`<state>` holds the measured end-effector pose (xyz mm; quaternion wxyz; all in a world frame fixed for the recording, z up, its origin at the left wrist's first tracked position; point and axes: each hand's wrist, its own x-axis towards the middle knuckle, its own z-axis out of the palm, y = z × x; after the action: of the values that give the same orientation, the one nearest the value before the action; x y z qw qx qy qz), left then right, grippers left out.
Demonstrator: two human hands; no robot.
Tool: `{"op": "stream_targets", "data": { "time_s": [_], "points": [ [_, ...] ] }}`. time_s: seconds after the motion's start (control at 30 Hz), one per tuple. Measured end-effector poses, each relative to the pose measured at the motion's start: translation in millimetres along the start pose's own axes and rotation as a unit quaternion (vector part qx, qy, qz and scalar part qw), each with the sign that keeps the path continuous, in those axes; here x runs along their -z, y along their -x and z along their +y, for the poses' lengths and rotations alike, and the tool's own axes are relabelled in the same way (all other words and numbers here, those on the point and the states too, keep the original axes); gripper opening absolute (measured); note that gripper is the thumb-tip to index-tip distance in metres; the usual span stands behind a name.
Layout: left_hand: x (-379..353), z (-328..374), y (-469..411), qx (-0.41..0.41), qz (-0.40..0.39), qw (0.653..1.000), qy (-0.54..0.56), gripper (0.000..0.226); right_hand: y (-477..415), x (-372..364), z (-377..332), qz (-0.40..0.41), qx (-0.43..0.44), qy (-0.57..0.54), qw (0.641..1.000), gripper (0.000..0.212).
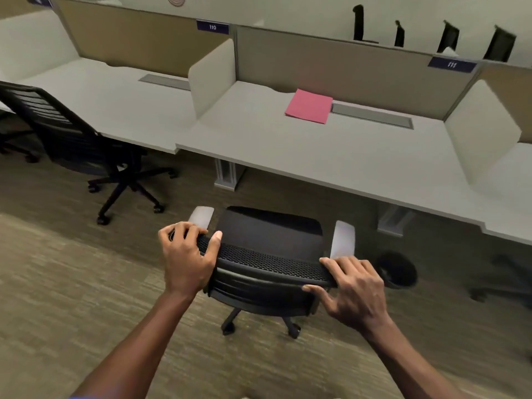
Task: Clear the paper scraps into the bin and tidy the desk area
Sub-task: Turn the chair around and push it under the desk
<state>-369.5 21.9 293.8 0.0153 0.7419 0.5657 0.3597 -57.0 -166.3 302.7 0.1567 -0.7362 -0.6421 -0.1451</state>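
A black mesh office chair (270,254) stands on the carpet just in front of the white desk (331,159). My left hand (187,254) grips the left end of its backrest top, and my right hand (354,286) grips the right end. A pink paper folder (309,105) lies flat at the back of the desk, beside a grey cable slot (371,116). A dark round bin (398,269) sits on the floor under the desk, to the right of the chair. No paper scraps show on the desk.
A second black chair (74,131) stands at the neighbouring desk (115,102) on the left. White dividers (213,76) separate the desks, with tan partition panels (331,61) behind. Desk legs (227,174) stand under the front edge. Another chair base (501,283) is at the far right.
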Motion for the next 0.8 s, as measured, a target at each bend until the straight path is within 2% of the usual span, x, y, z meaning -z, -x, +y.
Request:
{"op": "stream_targets", "data": {
  "time_s": [0.33, 0.57, 0.8],
  "points": [
    [-18, -5, -26, -0.002, -0.042, 0.999, -0.001, 0.044, -13, -8, 3, 0.013, -0.012, 0.004, 1.0, 0.071],
    [-35, 10, -51, -0.005, -0.093, 0.996, 0.001, 0.058, -27, -14, 19, 0.01, -0.031, 0.014, 0.999, 0.072],
    [-68, 36, -67, -0.023, -0.124, 0.992, -0.011, 0.05, -49, -19, 64, 0.001, -0.029, 0.034, 0.999, 0.075]
  ]
}}
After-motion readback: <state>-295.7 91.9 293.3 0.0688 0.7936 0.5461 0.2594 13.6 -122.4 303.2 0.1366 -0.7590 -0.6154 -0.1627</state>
